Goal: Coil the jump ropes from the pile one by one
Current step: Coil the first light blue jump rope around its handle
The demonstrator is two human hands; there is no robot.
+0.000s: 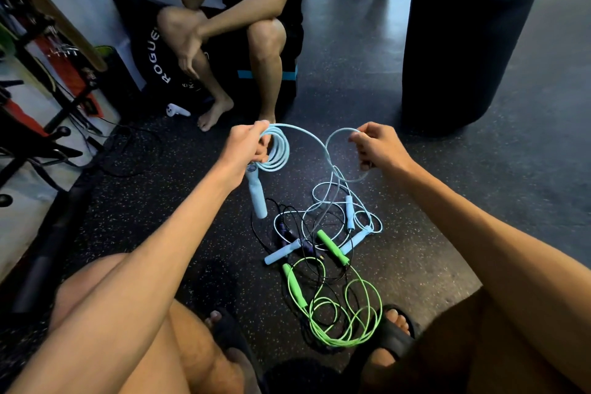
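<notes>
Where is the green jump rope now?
In the head view, the green jump rope lies on the floor at lower centre, beside the person's right foot, below the tangled light blue ropes.

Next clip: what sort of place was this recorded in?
Most likely a gym: a black punching bag on the right, a black plate lettered ROGUE beside the seated person, and speckled rubber flooring with a pile of jump ropes.

"ROGUE", white letters, on black plate (150, 54).

A coil (277, 150) hangs from the left hand (246, 145), above the rope pile (323, 253) on the floor (447, 217).
</notes>
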